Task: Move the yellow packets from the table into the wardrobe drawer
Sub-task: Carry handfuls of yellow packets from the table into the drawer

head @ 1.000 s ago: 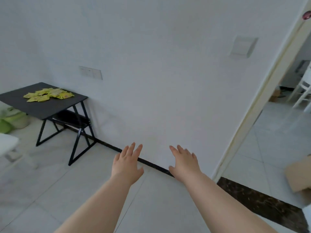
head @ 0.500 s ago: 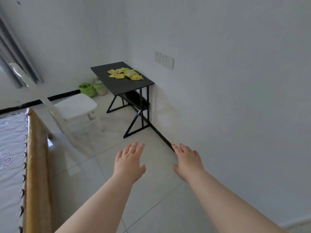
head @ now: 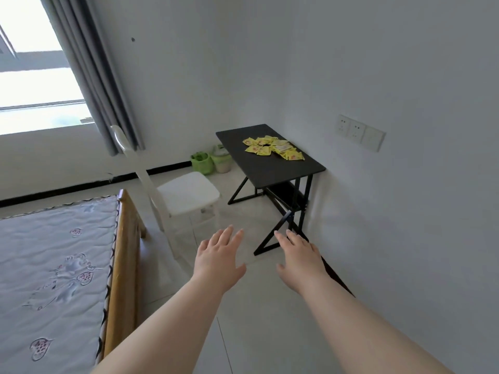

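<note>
Several yellow packets (head: 274, 148) lie in a loose pile on the far half of a small black table (head: 275, 170) standing against the right wall. My left hand (head: 219, 259) and my right hand (head: 299, 256) are stretched out in front of me over the floor, palms down, fingers spread, holding nothing. Both hands are well short of the table, near its front leg in the picture. No wardrobe or drawer is in view.
A white chair (head: 186, 195) stands left of the table. A bed with a wooden frame (head: 122, 265) fills the lower left. Two green containers (head: 212, 163) sit on the floor behind the table. A grey curtain (head: 94, 63) hangs by the window.
My view has swung left, away from the doorway, bringing the table to centre right and the bed, chair and window into sight. My hands stay outstretched and empty.
</note>
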